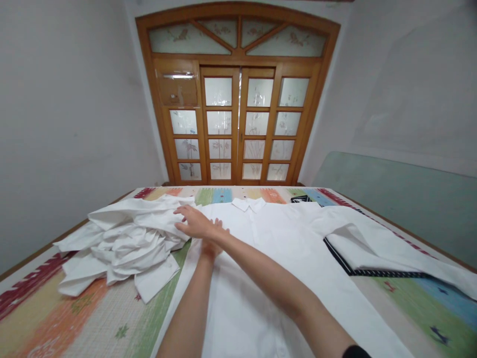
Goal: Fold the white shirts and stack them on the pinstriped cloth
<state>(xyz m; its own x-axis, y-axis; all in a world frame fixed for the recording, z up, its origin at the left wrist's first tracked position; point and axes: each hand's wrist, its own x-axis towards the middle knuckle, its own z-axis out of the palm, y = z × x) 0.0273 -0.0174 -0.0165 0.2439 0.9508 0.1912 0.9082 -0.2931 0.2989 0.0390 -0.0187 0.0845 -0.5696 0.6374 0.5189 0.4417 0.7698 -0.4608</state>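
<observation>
A white collared shirt (pixel 286 243) lies spread front side up on a patterned cloth, collar at the far end, one sleeve stretched to the right. My right hand (pixel 194 222) reaches across to the left over my other wrist, fingers apart, above the shirt's left shoulder. Beneath that crossing, my left hand (pixel 215 241) rests against the shirt's left part, fingertips stretched forward; its palm is partly hidden. Left of both hands sits a crumpled heap of white shirts (pixel 126 243).
Under the right sleeve, a folded white item with black striped trim (pixel 354 256) shows. A small black-and-white patterned thing (pixel 301 199) lies behind the shirt. The colourful tablecloth (pixel 122 308) covers the table. Wooden glazed doors (pixel 238 134) stand beyond; a pale green board (pixel 395 194) leans at right.
</observation>
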